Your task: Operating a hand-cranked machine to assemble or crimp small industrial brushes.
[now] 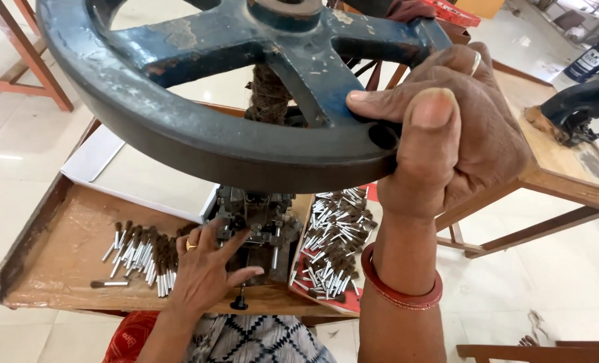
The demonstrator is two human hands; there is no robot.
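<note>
While gripping the handwheel (198,134) rim up high with the right hand (447,128), left hand (205,265) below, fingers spread, touching the press die (259,225) mid-bench.

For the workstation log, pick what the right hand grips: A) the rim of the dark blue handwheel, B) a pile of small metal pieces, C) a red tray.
A: the right hand wraps the rim of the handwheel near a spoke.
</note>
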